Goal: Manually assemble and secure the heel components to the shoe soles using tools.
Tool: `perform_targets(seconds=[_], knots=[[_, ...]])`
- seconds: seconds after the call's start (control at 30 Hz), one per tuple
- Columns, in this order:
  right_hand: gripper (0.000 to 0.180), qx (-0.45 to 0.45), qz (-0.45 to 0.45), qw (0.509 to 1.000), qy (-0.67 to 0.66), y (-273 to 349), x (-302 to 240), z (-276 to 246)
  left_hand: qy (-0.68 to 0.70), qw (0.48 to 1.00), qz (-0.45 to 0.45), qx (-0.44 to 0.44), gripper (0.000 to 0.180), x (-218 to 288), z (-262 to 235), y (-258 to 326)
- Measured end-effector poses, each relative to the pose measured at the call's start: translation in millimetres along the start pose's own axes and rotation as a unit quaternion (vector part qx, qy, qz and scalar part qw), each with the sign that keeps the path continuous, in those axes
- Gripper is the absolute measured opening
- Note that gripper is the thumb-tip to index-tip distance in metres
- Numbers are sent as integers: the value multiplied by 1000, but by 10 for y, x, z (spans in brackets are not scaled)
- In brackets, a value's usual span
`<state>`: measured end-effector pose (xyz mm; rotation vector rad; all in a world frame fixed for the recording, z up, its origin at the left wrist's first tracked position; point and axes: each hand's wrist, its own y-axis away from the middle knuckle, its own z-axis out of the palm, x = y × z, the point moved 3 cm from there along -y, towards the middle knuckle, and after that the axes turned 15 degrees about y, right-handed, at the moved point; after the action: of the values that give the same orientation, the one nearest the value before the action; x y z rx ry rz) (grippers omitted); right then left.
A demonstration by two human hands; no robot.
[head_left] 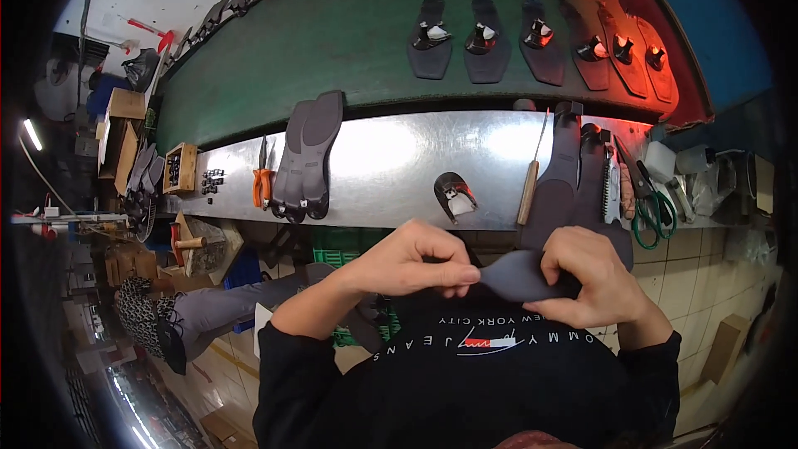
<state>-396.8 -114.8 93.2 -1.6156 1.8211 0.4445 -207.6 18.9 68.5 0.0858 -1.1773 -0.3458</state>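
On the metal bench [378,191], orange-handled pliers [263,175] and a stack of soles [307,154] lie left, a curved black strap [450,183] nearer the middle. A wooden-handled tool [529,191], green-handled scissors [651,198] and more soles [555,199] crowd the right, just beyond the right hand [588,274]. The held piece [517,274], at the bench's near side before the chest, looks dark grey and smooth, tapering leftward; the left hand [420,262] pinches its narrow end, the right clasps its broader part.

Head-worn left fisheye, looking down and forward, close over shirt [366,399] and hands [416,266], bench [378,191] farther off (straight edges bowing toward the rim)
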Motion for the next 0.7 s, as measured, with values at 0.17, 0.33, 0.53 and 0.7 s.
perform_targets(seconds=[0.17, 0.33, 0.53, 0.7], knots=[[29, -73, -69, 991, -88, 113, -155, -51, 61, 994, -58, -70, 35, -15, 290, 233], [27, -123, -67, 981, -138, 222, -188, -92, 148, 987, -3, -67, 35, -110, 434, 318], [23, -124, -29, 978, -163, 237, -58, -23, -10, 997, 59, -46, 30, -101, 284, 192], [55, 67, 156, 981, -98, 220, 188, 28, -295, 905, 251, 175, 21, -103, -587, -96]])
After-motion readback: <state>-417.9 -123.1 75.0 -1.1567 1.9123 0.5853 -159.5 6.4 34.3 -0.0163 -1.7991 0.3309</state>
